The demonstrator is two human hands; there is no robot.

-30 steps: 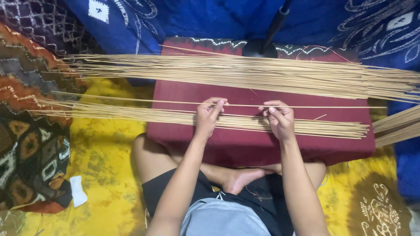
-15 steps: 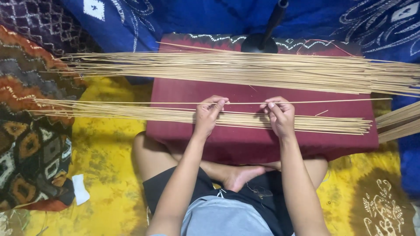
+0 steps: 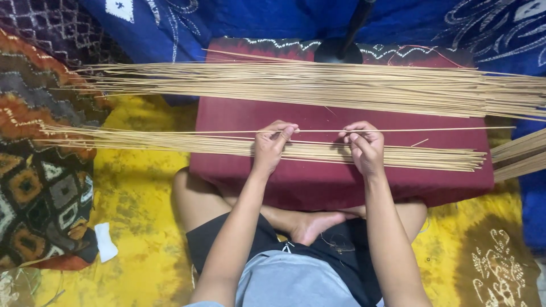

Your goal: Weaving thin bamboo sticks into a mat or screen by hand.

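Note:
My left hand (image 3: 272,145) and my right hand (image 3: 364,146) each pinch one thin bamboo stick (image 3: 318,131), held level just above a flat pile of similar sticks (image 3: 170,143). That near pile lies across a dark red cloth-covered block (image 3: 341,182) in front of my crossed legs. A larger, thicker pile of sticks (image 3: 318,88) lies across the far side of the block. The held stick runs well past both hands, left and right.
A black stand base with its pole (image 3: 339,50) rests at the block's far edge. Yellow patterned cloth (image 3: 136,227) covers the floor, with blue cloth (image 3: 273,20) behind. A patterned cushion (image 3: 40,187) sits at left, beside a small white object (image 3: 106,241). More sticks (image 3: 520,156) jut in at right.
Both hands stay in place with the single stick between their fingers; the stick has lifted slightly clear of the near pile. The view has shifted a little.

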